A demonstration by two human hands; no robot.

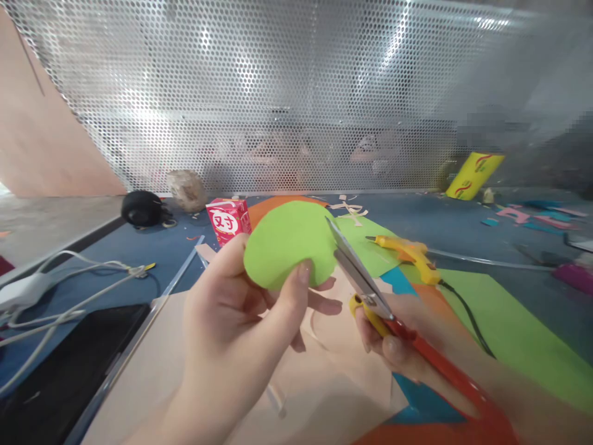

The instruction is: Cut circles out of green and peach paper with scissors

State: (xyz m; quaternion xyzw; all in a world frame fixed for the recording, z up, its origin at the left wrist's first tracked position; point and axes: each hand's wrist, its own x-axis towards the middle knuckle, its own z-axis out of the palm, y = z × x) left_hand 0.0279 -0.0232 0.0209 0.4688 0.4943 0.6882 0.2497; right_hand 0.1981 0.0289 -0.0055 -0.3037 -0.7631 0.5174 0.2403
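My left hand (259, 321) pinches a light green oval piece of paper (291, 241) between thumb and fingers, raised above the table. In my right hand (393, 340) is a pair of scissors (364, 278) with red and yellow handles, my fingers wrapped round them. The blades point up and away, slightly parted, at the right edge of the green oval; whether they touch it I cannot tell. Below both hands lie pale pink sheets (343, 383), with blue paper (426, 402) and orange paper showing at the right.
A yellow glue gun (412, 250) rests on green sheets at the right. A pink box (228, 219), a black roll (141, 208) and scraps (349, 209) lie farther back, before a perforated metal panel (296, 93). White cables (60, 315) and a black tablet-like slab (78, 371) are left.
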